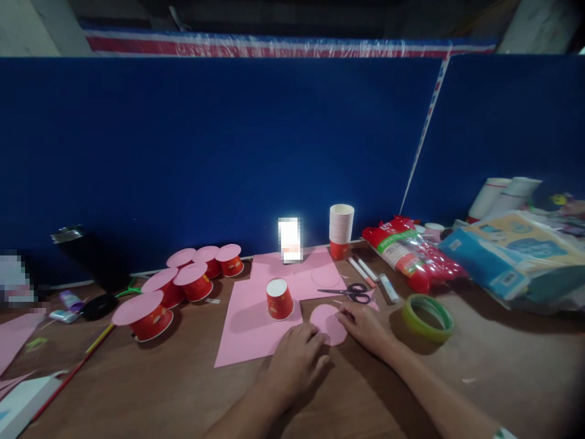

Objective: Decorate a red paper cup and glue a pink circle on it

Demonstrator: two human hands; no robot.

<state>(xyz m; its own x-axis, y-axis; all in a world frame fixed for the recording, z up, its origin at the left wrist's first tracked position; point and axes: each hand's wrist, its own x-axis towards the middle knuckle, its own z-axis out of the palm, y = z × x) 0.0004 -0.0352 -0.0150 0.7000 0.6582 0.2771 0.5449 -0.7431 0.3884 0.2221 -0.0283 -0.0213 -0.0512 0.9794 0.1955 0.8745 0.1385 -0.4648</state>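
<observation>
A pink paper circle (329,323) lies on the brown table between my two hands. The fingers of my left hand (298,355) rest by its lower left edge, loosely bent, with the thumb apart. At its right edge, my right hand (363,324) has its fingertips closed on the paper. Just left of the circle, a red paper cup (280,303) stands upside down on a pink paper sheet (249,342). Black-handled scissors (354,293) lie behind my right hand, near a second pink sheet (315,262) that bears a drawn circle.
At left stand several red cups (155,320) topped with pink discs, beside a dark bottle (94,259). Behind are a lit phone (289,239) and a cup stack (341,231). To the right are green tape (428,318), a glue tube (389,288) and a bag of cups (411,253).
</observation>
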